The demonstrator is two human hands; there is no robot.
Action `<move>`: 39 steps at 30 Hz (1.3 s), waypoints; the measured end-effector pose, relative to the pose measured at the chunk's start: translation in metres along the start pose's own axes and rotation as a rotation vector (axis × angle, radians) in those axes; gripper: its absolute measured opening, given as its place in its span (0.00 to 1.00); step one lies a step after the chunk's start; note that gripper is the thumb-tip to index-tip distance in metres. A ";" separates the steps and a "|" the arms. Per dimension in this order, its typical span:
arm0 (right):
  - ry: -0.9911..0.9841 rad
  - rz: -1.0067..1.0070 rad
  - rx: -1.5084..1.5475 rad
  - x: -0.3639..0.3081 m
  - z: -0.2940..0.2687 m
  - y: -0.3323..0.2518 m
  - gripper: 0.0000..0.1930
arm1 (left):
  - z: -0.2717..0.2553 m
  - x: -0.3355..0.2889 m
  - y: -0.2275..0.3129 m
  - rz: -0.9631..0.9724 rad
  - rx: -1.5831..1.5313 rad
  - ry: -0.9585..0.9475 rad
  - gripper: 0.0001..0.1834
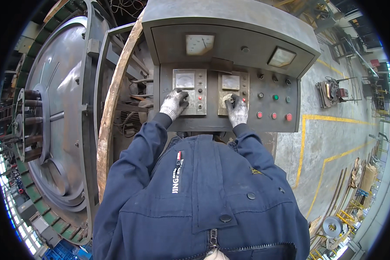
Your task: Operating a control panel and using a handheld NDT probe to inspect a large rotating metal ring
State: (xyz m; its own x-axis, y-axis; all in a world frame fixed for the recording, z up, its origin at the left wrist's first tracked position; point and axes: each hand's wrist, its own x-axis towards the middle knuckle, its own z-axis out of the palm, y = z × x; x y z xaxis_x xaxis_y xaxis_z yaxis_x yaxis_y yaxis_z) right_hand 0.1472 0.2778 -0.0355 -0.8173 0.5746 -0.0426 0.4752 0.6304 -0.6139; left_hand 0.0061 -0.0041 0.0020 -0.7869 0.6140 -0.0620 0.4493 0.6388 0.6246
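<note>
Console, grey, is bearing 2 pale, metered modules; left hand and right hand are each gripping 1 round knob.

Lit evenly mid-frame; drops to black at fisheye rim. Blown out at window panes, 8 o'clock, blue-fringed. Glares off metal disc at 10 o'clock. Bends yellow floor lines at 3 o'clock. Sharp centrally, soft outward.
</note>
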 end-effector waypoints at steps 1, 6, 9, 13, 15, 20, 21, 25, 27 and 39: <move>0.015 -0.018 -0.012 0.001 0.002 0.003 0.24 | 0.000 0.001 0.001 -0.003 0.006 -0.007 0.20; 0.000 -0.003 -0.008 -0.001 -0.002 0.000 0.24 | -0.003 -0.002 -0.003 0.010 -0.013 -0.010 0.25; 0.000 0.001 -0.021 -0.001 -0.002 0.000 0.24 | 0.000 -0.010 -0.010 -0.054 -0.097 0.041 0.29; -0.004 0.019 0.016 -0.001 -0.005 0.000 0.24 | -0.004 -0.011 -0.016 -0.102 -0.091 0.018 0.31; -0.023 0.043 0.047 0.001 -0.006 -0.006 0.22 | -0.006 -0.011 -0.016 -0.094 -0.056 0.034 0.30; 0.034 -0.087 -0.065 -0.001 0.002 0.011 0.22 | 0.001 -0.010 -0.009 0.071 0.052 -0.007 0.25; 0.071 -0.128 -0.073 -0.002 0.007 0.021 0.22 | 0.000 -0.006 -0.007 0.068 0.082 -0.030 0.23; 0.011 -0.048 0.055 -0.003 0.000 0.006 0.22 | 0.013 -0.003 -0.020 0.176 -0.018 0.069 0.18; 0.035 -0.086 0.027 -0.004 -0.002 -0.006 0.21 | 0.020 -0.004 -0.030 0.170 -0.030 0.109 0.18; 0.062 -0.132 0.066 -0.004 0.001 0.005 0.20 | 0.011 -0.007 -0.013 0.076 -0.011 0.052 0.18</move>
State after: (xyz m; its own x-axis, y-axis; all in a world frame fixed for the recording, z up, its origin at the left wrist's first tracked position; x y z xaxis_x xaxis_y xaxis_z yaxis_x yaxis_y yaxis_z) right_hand 0.1528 0.2781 -0.0392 -0.8485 0.5215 0.0899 0.3405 0.6680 -0.6617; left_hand 0.0108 -0.0110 -0.0143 -0.7718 0.6354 0.0264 0.5042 0.5860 0.6343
